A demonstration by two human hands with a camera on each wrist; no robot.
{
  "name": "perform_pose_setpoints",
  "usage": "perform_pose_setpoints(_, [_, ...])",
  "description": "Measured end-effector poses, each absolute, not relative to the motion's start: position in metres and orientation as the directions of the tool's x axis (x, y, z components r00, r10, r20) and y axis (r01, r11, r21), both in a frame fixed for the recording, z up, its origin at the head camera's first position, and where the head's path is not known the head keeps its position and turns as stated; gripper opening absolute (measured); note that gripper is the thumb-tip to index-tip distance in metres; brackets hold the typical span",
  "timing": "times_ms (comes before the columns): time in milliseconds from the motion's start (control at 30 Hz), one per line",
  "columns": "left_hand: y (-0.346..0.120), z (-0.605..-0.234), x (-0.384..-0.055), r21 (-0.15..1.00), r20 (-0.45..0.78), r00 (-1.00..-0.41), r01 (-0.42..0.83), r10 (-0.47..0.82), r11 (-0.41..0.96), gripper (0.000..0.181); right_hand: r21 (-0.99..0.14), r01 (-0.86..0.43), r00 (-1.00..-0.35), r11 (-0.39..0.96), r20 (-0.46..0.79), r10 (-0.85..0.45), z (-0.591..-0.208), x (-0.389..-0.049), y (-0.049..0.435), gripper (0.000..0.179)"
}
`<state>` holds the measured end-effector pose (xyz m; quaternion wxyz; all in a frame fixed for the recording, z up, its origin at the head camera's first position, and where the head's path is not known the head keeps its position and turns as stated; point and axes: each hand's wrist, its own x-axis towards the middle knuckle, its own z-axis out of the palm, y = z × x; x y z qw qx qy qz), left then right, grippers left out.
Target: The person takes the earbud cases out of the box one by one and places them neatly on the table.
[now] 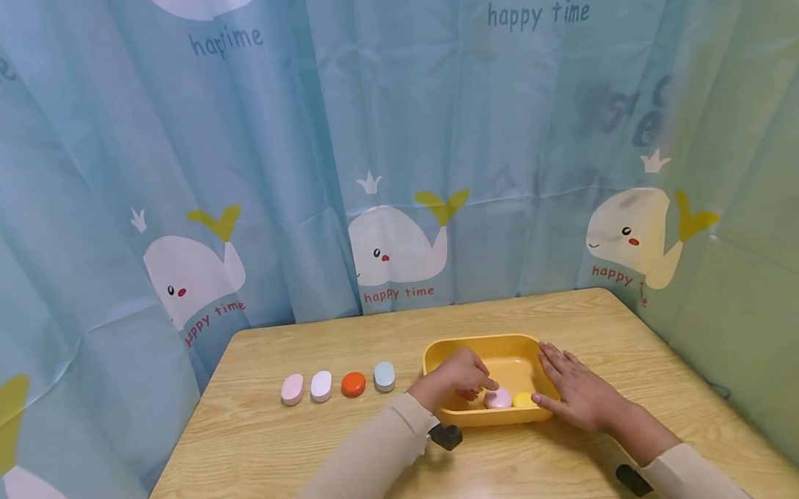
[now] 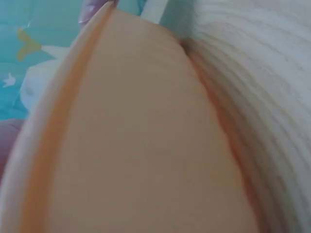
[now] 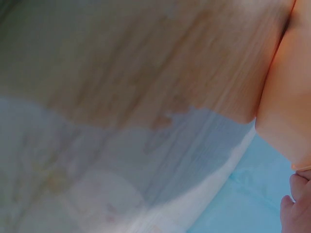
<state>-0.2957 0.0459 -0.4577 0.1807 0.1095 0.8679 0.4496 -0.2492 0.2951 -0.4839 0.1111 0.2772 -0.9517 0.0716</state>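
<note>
Head view gives me the clearest read, so I start nearest and work outward. My left hand [image 1: 458, 378] reaches into the yellow tray [image 1: 436, 357] from its near left side, fingers curled down over a pink oval piece [image 1: 498, 399] that lies on the tray floor by the near wall; whether the fingertips actually pinch it I cannot tell (the knuckles hide the contact). A small yellow piece [image 1: 523, 399] lies just right of the pink one. My right hand [image 1: 572, 390] lies flat with fingers straight and spread, resting against the tray's right wall. Left of the tray, four oval pieces stand in a row on the wooden table [image 1: 301, 458]: pink [image 1: 292, 389], pale lilac [image 1: 321, 386], orange [image 1: 353, 384] and light blue [image 1: 384, 376]. Farther back hangs the whale curtain [image 1: 397, 169]. Both wrist views are blurred; the left shows mostly the tray's wall.
</note>
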Motion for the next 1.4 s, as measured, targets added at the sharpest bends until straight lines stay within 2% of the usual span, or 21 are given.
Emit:
perform_pose_setpoints(167, [0.051, -0.465, -0.294, 0.774, -0.225, -0.907, 0.057, 0.357, 0.631, 0.022, -0.080, -0.542, -0.824, 0.836, 0.244, -0.511, -0.485, -0.249, 0.295, 0.081])
perform_pose_setpoints(333, [0.053, -0.470, -0.293, 0.707, -0.203, -0.908, 0.124, 0.367, 0.697, 0.045, -0.088, -0.542, -0.824, 0.836, 0.248, -0.509, -0.485, -0.249, 0.296, 0.081])
perform_pose_setpoints(500, [0.054, -0.469, -0.290, 0.677, -0.195, -0.905, 0.155, 0.378, 0.720, 0.027, -0.100, -0.540, -0.828, 0.836, 0.244, -0.505, -0.485, -0.248, 0.295, 0.081])
perform_pose_setpoints(600, [0.054, -0.469, -0.290, 0.660, -0.173, -0.904, 0.189, 0.392, 0.727, 0.029, -0.100, -0.536, -0.831, 0.838, 0.239, -0.503, -0.484, -0.247, 0.295, 0.081])
perform_pose_setpoints(800, [0.054, -0.469, -0.291, 0.629, -0.155, -0.886, 0.252, 0.436, 0.735, 0.020, -0.084, -0.540, -0.826, 0.838, 0.247, -0.507, -0.483, -0.248, 0.295, 0.080])
perform_pose_setpoints(1067, [0.053, -0.465, -0.286, 0.730, -0.147, -0.846, 0.257, 0.513, 0.633, 0.024, -0.080, -0.540, -0.825, 0.838, 0.247, -0.508, -0.484, -0.248, 0.295, 0.080])
perform_pose_setpoints(1400, [0.043, -0.459, -0.285, 0.836, -0.145, -0.861, 0.157, 0.487, 0.526, 0.041, -0.092, -0.543, -0.823, 0.835, 0.255, -0.507, -0.483, -0.247, 0.295, 0.080])
